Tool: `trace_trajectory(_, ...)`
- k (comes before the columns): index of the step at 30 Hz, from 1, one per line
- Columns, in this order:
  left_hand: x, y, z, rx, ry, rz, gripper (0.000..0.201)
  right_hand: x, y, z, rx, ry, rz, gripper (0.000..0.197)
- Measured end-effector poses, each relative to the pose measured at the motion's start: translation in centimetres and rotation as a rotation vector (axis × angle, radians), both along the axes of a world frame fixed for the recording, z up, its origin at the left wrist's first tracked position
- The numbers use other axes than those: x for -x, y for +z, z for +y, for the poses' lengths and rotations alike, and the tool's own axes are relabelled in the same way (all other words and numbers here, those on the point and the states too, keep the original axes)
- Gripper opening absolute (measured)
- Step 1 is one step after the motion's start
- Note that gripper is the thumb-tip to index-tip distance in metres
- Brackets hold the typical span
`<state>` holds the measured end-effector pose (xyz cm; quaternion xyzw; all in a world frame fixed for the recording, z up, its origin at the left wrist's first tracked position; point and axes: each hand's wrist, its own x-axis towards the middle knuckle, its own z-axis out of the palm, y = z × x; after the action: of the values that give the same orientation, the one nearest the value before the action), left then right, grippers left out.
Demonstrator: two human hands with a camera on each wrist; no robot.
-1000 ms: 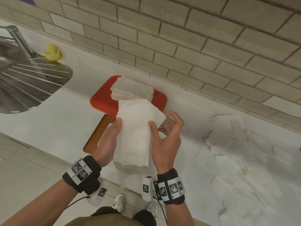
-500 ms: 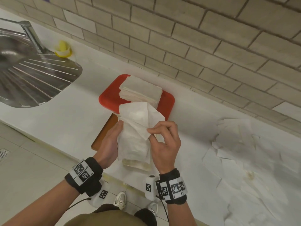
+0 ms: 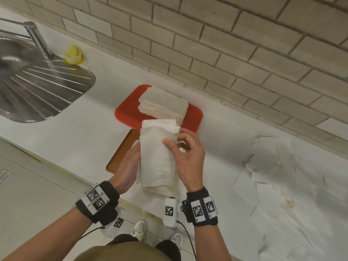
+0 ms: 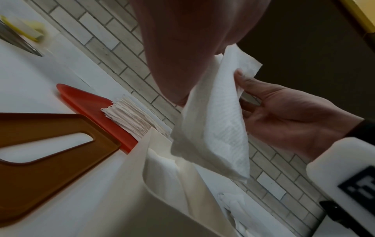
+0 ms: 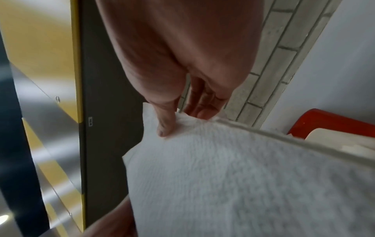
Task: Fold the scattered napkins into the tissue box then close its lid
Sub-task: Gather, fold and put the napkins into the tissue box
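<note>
I hold a white napkin (image 3: 158,155) up in both hands above the counter. My left hand (image 3: 130,161) grips its left side, fingers hidden behind the paper. With thumb and fingers, my right hand (image 3: 175,140) pinches the upper right edge. In the left wrist view the napkin (image 4: 213,128) hangs just above the open white tissue box (image 4: 129,184), which has napkins in it. The box's brown lid (image 3: 120,151) lies flat on the counter to the left. Scattered napkins (image 3: 282,176) cover the counter on the right.
Behind the box a red tray (image 3: 128,110) carries a stack of folded napkins (image 3: 163,104) against the brick wall. A steel sink and drainboard (image 3: 37,87) and a yellow object (image 3: 72,57) lie at far left. The counter edge runs close to my body.
My right hand has brought the napkin's right side over to the left, so the sheet is now a narrower folded strip. The left hand keeps its hold.
</note>
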<state>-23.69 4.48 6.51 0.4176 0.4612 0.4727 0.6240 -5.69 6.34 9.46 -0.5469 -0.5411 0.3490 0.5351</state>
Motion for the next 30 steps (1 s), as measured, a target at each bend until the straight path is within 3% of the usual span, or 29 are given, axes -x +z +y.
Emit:
trace_trajectory(8, 0.3, -0.8, -0.2, 0.008, -0.007, -0.020, 0.045, 1.7, -0.7, -0.4, -0.287, -0.228, -0.152, 0.016)
trace_trajectory(15, 0.1, -0.6, -0.3, 0.034, 0.011, -0.085, 0.044, 2.3, -0.6, -0.3, -0.355, -0.305, -0.163, 0.019)
trace_trajectory(18, -0.1, -0.3, -0.4, 0.080, 0.031, -0.159, 0.046, 2.4, -0.5, -0.2, -0.347, -0.249, -0.138, 0.019)
trace_trajectory(22, -0.2, 0.4, -0.4, 0.170, 0.072, -0.368, 0.051, 2.1, 0.4, -0.9, -0.186, 0.050, 0.004, 0.018)
trace_trajectory(24, -0.2, 0.7, -0.2, 0.162, 0.042, -0.389, 0.046, 1.9, 1.3, -1.4, -0.086, 0.135, 0.117, 0.021)
trace_trajectory(26, 0.0, 1.0, 0.3, 0.160, 0.029, -0.347, 0.038, 1.5, 2.0, -1.5, -0.057, 0.075, 0.215, 0.025)
trace_trajectory(30, 0.6, 1.0, 1.5, 0.201, 0.093, -0.356, 0.039, -0.2, 1.4, 0.0, -0.079, -0.258, 0.377, 0.024)
